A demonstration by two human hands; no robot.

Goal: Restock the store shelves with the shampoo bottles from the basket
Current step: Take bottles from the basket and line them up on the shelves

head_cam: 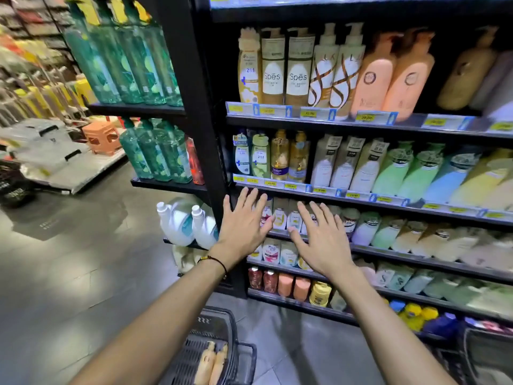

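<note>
In the lower centre of the frame, the basket (194,351) sits on the floor below your arms. Two peach shampoo bottles (212,362) lie side by side in it. Higher up, mid-frame, your left hand (241,229) is spread flat with straight fingers and grasps nothing. Beside it, your right hand (322,240) is likewise splayed and empty. Both are held in front of the lower shelves (361,125).

The step in hand looks to be fetching a bottle. Drop one hand to the basket, take a bottle round its body rather than its pump, and lift it upright. The matching peach bottles (388,76) stand on the upper shelf, right of centre, so aim there with the label outward, behind the price rail.

The bottom edge cuts off the lower ends of the bottles in the basket, so more may lie unseen. Your hands hide some small bottles behind them. The right end of each shelf is too blurred to read.
</note>
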